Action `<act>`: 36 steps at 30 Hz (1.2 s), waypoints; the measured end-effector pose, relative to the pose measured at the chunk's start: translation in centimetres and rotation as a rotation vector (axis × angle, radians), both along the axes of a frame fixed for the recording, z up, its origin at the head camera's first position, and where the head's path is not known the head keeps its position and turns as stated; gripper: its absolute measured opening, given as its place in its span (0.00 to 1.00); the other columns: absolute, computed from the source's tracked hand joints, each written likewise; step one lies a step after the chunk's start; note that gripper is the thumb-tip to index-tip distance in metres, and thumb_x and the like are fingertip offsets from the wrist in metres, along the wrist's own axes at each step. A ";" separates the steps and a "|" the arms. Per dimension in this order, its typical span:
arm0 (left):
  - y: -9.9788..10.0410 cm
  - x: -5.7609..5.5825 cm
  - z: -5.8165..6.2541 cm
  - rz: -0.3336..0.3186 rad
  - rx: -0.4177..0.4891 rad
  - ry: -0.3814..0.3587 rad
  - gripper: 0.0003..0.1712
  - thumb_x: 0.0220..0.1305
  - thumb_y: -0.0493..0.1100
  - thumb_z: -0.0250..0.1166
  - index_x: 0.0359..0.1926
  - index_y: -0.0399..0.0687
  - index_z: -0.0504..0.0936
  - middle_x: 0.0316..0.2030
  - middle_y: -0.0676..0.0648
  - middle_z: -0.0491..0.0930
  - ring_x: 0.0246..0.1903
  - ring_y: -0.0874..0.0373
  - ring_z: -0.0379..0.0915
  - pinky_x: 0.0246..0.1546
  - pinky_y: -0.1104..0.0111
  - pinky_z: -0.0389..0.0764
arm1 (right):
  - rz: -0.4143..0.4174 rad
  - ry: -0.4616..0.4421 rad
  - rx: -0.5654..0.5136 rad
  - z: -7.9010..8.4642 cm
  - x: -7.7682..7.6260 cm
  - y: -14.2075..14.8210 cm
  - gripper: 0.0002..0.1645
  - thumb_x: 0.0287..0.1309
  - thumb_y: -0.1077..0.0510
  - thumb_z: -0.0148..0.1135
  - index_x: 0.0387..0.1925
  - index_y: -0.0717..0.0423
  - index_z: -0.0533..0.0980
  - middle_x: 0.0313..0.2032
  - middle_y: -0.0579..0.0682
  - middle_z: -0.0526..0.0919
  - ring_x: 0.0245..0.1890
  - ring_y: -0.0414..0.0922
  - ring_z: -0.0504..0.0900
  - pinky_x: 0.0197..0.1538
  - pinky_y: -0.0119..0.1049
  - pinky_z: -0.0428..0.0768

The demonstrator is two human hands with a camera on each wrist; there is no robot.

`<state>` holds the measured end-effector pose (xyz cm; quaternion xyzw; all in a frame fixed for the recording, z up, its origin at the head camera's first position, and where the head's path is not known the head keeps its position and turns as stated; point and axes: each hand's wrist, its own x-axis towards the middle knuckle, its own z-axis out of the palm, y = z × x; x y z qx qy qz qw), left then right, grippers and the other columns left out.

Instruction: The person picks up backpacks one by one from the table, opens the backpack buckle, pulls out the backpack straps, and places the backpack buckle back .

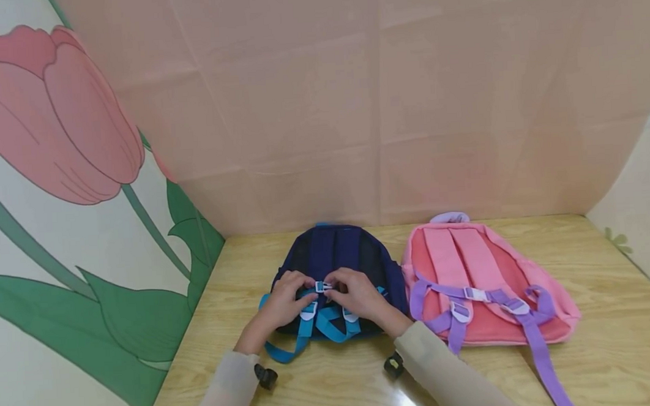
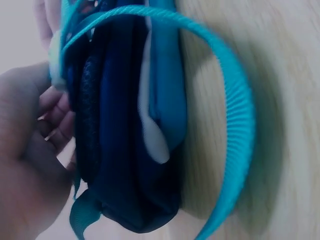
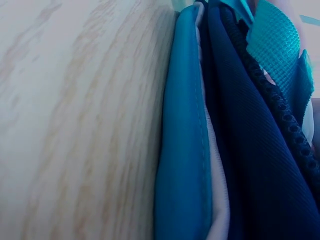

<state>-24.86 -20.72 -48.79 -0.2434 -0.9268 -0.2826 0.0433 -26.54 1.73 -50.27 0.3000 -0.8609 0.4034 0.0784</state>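
Observation:
A navy blue backpack (image 1: 332, 242) lies on the table with its shoulder straps facing up. Over its middle, the left hand (image 1: 287, 298) pinches one half of a small white buckle (image 1: 320, 286) between thumb and fingers. From the other side the right hand (image 1: 361, 292) pinches the pronged half, and the two halves meet end to end. Bright blue webbing (image 1: 340, 334) loops out below the hands through white strap adjusters (image 1: 308, 312). In the left wrist view a webbing loop (image 2: 237, 110) arches beside the bag. The right wrist view shows mainly the bag's side (image 3: 255, 140).
Close on the right lies a pink backpack (image 1: 508, 285), its purple chest strap fastened by a white buckle (image 1: 475, 294). One purple strap (image 1: 543, 357) trails toward the front of the wooden table (image 1: 603, 360). A pinkish sheet (image 1: 408, 100) hangs behind; a tulip-patterned panel (image 1: 101, 239) stands left.

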 end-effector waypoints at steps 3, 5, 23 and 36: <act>-0.1 0.0 0.2 0.019 -0.049 0.007 0.13 0.67 0.46 0.70 0.50 0.48 0.85 0.44 0.50 0.79 0.46 0.54 0.68 0.50 0.56 0.67 | 0.002 -0.001 0.002 -0.1 -0.1 0.1 0.08 0.61 0.57 0.72 0.43 0.50 0.84 0.32 0.41 0.79 0.26 0.36 0.71 0.31 0.30 0.72; -0.1 -0.1 0.4 0.028 -0.081 0.016 0.12 0.66 0.47 0.71 0.48 0.50 0.86 0.43 0.51 0.80 0.46 0.54 0.69 0.50 0.56 0.66 | 0.002 -0.008 0.004 -0.1 -0.2 0.2 0.08 0.61 0.57 0.71 0.43 0.50 0.84 0.31 0.41 0.78 0.26 0.36 0.71 0.31 0.30 0.72; -0.5 0.2 0.6 0.068 0.054 0.040 0.09 0.64 0.44 0.72 0.45 0.52 0.87 0.40 0.55 0.84 0.40 0.60 0.73 0.44 0.63 0.77 | 0.010 -0.025 -0.044 -0.2 -0.3 0.1 0.08 0.62 0.58 0.71 0.43 0.51 0.84 0.32 0.41 0.79 0.27 0.36 0.72 0.32 0.30 0.73; -0.4 0.1 0.9 0.043 0.060 0.045 0.08 0.62 0.43 0.72 0.43 0.52 0.87 0.38 0.56 0.83 0.39 0.61 0.71 0.42 0.65 0.75 | 0.040 -0.024 -0.011 -0.2 -0.4 0.2 0.10 0.61 0.58 0.71 0.44 0.53 0.83 0.33 0.43 0.80 0.27 0.36 0.72 0.32 0.29 0.74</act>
